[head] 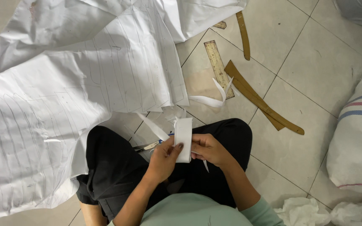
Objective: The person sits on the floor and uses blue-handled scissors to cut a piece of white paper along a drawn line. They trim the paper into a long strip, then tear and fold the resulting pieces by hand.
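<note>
While both hands work the same small piece, the main risk is losing alignment: the left hand (164,158) pinches the stack of white cut strips (184,139) from the left edge, thumb on the face, and the right hand (207,149) grips the right edge with fingers curled behind it, so both are closed on it, held upright above the lap, over the black trousers (114,163). The grip is only at the lower half; the top of the stack stands free, so I'd expect layers to fan or slide if either pinch eases. A thin white offcut (205,165) hangs below the right hand and looks loose, so it could drop unnoticed into the lap. Just left of the stack, something with a blue handle, scissors I think, (153,145) lies partly hidden between the knees, with a long white strip (153,127) across it; a knee shift could snag the strip or nudge the tool, and a blind reach there risks a nick. Farther out, the large white marked cloth (84,83) overlaps the left knee, so leg movement would drag it and smear or distort the drawn lines. On the tiled floor (315,62), a curled white strip (214,98) rests over the straight ruler (218,67), next to the brown curved rulers (260,100); easy to mix with waste.
</note>
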